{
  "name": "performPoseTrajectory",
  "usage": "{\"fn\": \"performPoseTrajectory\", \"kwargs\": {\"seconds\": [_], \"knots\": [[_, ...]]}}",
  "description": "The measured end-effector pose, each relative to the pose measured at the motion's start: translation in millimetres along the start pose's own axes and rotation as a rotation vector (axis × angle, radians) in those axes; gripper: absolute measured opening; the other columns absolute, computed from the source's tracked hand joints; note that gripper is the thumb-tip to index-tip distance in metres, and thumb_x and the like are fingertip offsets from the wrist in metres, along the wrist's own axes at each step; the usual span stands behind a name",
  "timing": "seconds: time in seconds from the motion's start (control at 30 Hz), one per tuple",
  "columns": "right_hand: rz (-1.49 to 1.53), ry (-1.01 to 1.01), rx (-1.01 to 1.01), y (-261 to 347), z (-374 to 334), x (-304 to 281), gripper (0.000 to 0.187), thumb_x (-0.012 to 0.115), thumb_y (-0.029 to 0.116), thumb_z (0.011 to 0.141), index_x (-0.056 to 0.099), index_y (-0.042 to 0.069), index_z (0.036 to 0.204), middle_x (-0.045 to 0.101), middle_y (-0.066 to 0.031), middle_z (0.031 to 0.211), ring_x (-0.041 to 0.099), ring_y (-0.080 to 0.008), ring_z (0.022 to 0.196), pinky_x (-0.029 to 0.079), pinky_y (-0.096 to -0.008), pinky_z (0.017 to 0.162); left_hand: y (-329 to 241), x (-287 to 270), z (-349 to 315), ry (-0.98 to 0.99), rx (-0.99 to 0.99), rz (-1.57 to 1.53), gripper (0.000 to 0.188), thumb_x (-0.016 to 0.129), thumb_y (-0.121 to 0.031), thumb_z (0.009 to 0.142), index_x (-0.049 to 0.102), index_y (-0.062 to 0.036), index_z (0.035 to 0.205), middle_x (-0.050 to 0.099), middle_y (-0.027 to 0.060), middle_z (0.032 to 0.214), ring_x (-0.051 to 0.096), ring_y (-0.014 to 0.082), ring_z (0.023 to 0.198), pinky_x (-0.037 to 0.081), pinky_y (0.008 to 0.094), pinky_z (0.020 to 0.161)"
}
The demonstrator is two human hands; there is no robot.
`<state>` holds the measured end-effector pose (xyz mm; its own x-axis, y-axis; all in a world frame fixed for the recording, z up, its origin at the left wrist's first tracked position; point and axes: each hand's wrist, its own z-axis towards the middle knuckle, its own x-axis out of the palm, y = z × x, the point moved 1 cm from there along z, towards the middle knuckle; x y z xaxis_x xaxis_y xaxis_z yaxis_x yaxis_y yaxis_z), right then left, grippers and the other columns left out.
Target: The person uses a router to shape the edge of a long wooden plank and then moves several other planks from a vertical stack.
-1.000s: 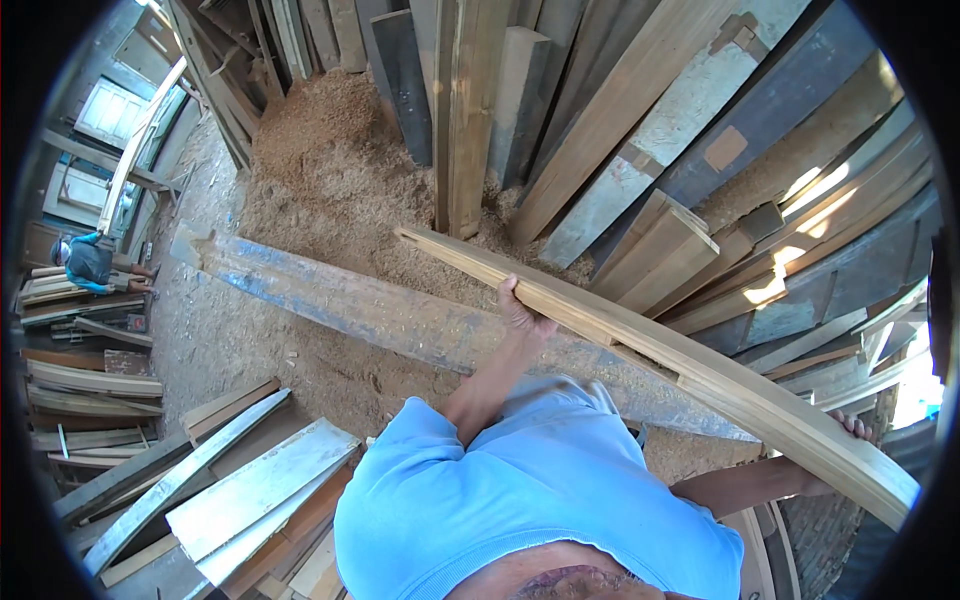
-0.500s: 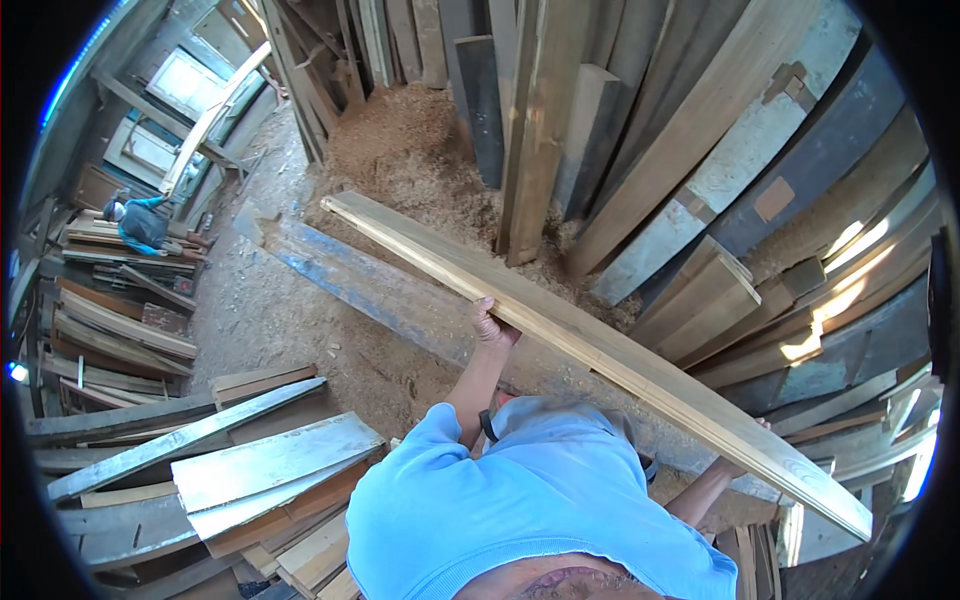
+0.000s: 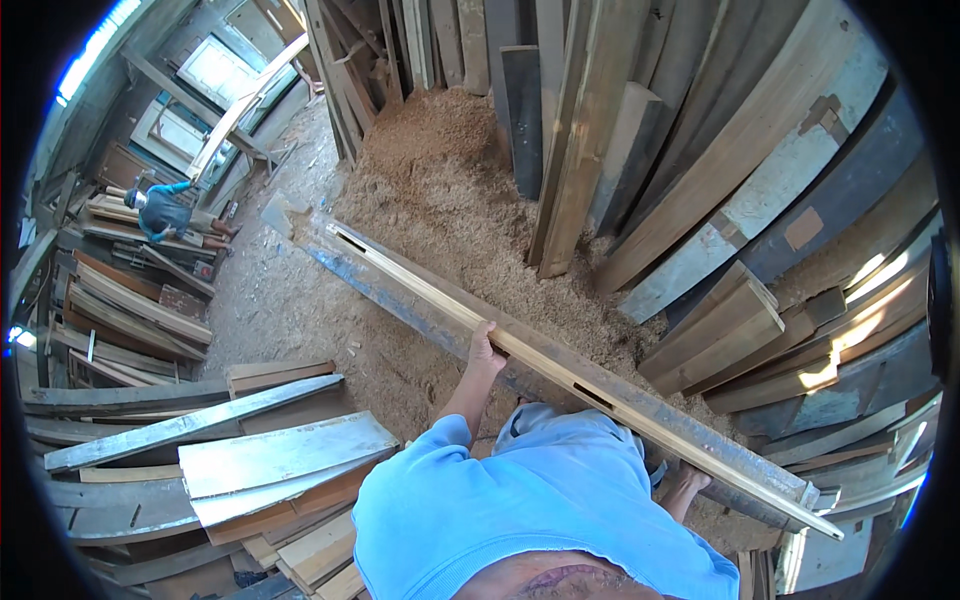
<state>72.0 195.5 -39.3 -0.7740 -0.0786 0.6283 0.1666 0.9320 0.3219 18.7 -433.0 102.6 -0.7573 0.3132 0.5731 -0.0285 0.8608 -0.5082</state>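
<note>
A long, straight wooden batten [image 3: 430, 292] is seen running from 10 o'clock to 4 o'clock over the worn, blue-stained surface [image 3: 345, 274]. Its upturned narrow edge is pale and fine-grained, and is pierced by two dark slots: one near the 10 o'clock end, another between the hands. Whether the surface is touched along the batten's length cannot be told.

The batten is clamped by the left hand [image 3: 486, 356], just below the centre, with the thumb showing on top and the other fingers mostly hidden. The right hand [image 3: 690, 477], between 4 and 5 o'clock, is set against the near side; its fingers are concealed, so its grip cannot be judged. The right forearm is partly covered by the blue shirt [image 3: 530, 490].
</note>
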Motion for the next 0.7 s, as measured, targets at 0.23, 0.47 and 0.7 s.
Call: {"fn": "performPoseTrajectory", "kwargs": {"seconds": [0.23, 0.47, 0.7], "knots": [[-0.054, -0.291, -0.007, -28.1, -22.1, 0.8, 0.044, 0.042, 0.038, 0.104, 0.060, 0.004, 0.126, 0.065, -0.0131, 0.119, 0.062, -0.0273, 0.114, 0.046, -0.0447, 0.106, 9.8, -46.7, 33.6, -0.168, -0.078, 0.288, 0.049, 0.073, -0.014, 0.082, 0.055, -0.0039, 0.127, 0.062, 0.0147, 0.118, 0.061, 0.0358, 0.109, 0.051, 0.0583, 0.092], [-0.107, -0.211, 0.093, -53.3, -29.5, 4.8, 0.046, 0.043, 0.040, 0.103, 0.059, 0.005, 0.127, 0.065, -0.0118, 0.119, 0.062, -0.0266, 0.113, 0.047, -0.0457, 0.105, -6.5, -55.1, 54.2, -0.125, -0.119, 0.192, 0.050, 0.072, -0.010, 0.082, 0.052, -0.0034, 0.127, 0.060, 0.0138, 0.121, 0.061, 0.0340, 0.112, 0.051, 0.0537, 0.094], [-0.161, -0.167, 0.149, -54.3, -41.8, 7.8, 0.047, 0.044, 0.043, 0.103, 0.059, 0.005, 0.128, 0.065, -0.0105, 0.120, 0.062, -0.0260, 0.113, 0.047, -0.0466, 0.103, -8.9, -46.7, 52.5, -0.186, -0.119, 0.229, 0.052, 0.071, -0.008, 0.081, 0.051, -0.0033, 0.128, 0.059, 0.0137, 0.123, 0.060, 0.0347, 0.113, 0.052, 0.0533, 0.096]]}}
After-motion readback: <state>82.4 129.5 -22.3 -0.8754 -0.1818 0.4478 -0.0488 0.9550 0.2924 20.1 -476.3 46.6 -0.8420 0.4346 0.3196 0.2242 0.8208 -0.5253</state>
